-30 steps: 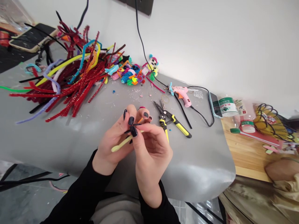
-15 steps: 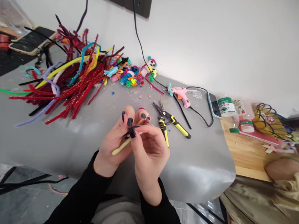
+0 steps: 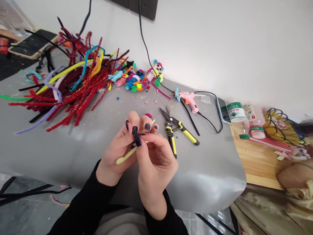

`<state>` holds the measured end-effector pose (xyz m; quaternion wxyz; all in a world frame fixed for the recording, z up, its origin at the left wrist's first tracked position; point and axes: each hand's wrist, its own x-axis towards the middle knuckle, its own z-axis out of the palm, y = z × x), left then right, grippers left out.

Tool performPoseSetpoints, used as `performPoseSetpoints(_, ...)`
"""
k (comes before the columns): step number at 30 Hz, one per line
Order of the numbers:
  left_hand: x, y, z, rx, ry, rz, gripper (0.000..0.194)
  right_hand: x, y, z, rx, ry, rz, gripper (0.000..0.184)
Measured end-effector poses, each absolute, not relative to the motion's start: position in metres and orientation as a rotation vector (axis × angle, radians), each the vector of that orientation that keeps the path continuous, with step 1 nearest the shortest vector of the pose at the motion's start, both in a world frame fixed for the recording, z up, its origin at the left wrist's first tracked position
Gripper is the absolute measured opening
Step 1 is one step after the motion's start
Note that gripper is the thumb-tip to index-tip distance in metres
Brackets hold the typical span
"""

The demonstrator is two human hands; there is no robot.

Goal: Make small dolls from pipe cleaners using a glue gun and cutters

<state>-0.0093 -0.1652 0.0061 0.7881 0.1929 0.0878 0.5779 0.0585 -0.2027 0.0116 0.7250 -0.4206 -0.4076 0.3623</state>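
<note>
My left hand [image 3: 119, 147] is closed around a pale yellow pipe cleaner [image 3: 124, 159], whose rounded, doubled-back end sticks out toward me. Beyond its fingertips a bit of bright pink fuzz [image 3: 148, 115] and a trace of orange show; whatever they belong to is mostly hidden by the fingers. Thumb and index of my right hand [image 3: 156, 163] pinch together against the left fingertips, over the pipe cleaner. What exactly lies in that pinch is covered by the dark nails. Just right of the hands, yellow-and-black wire cutters [image 3: 187, 133] lie with their handles spread.
A heap of red, yellow and purple pipe cleaners [image 3: 83, 88] covers the table's left. Small pipe-cleaner figures [image 3: 137, 80] lie by the wall. A pink glue gun [image 3: 190, 99], a phone [image 3: 223, 110] and bottles [image 3: 257, 125] are on the right, near another person's arm [image 3: 293, 176].
Both hands keep the same pinch and have shifted only slightly left. The view has tilted a little; the fingers and pipe cleaner barely move against each other.
</note>
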Motion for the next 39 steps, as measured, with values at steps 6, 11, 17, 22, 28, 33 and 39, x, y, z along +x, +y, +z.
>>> performPoseSetpoints(6, -0.009, -0.166, 0.005, 0.475, 0.146, 1.278, 0.021, 0.055, -0.204, 0.008, -0.97, -0.973, 0.735, 0.014)
performPoseSetpoints(11, -0.009, -0.167, 0.005, 0.456, 0.175, 1.295, 0.023, 0.055, -0.203, 0.006, -0.927, -0.988, 0.759, 0.015)
performPoseSetpoints(17, -0.008, -0.168, 0.008, 0.415, 0.26, 1.283, 0.033, 0.059, -0.203, 0.006, -0.953, -0.995, 0.721, 0.02)
performPoseSetpoints(22, -0.01, -0.167, 0.01, 0.415, 0.262, 1.265, 0.035, 0.062, -0.205, 0.007, -0.975, -1.058, 0.668, 0.02)
performPoseSetpoints(28, -0.01, -0.166, 0.014, 0.499, 0.379, 1.267, 0.046, 0.066, -0.205, 0.008, -1.036, -1.226, 0.419, 0.031)
performPoseSetpoints(33, -0.009, -0.168, 0.014, 0.492, 0.409, 1.279, 0.044, 0.068, -0.205, 0.012, -1.024, -1.307, 0.277, 0.032)
performPoseSetpoints(39, -0.009, -0.169, 0.014, 0.502, 0.453, 1.311, 0.045, 0.069, -0.205, 0.013, -1.031, -1.31, 0.292, 0.035)
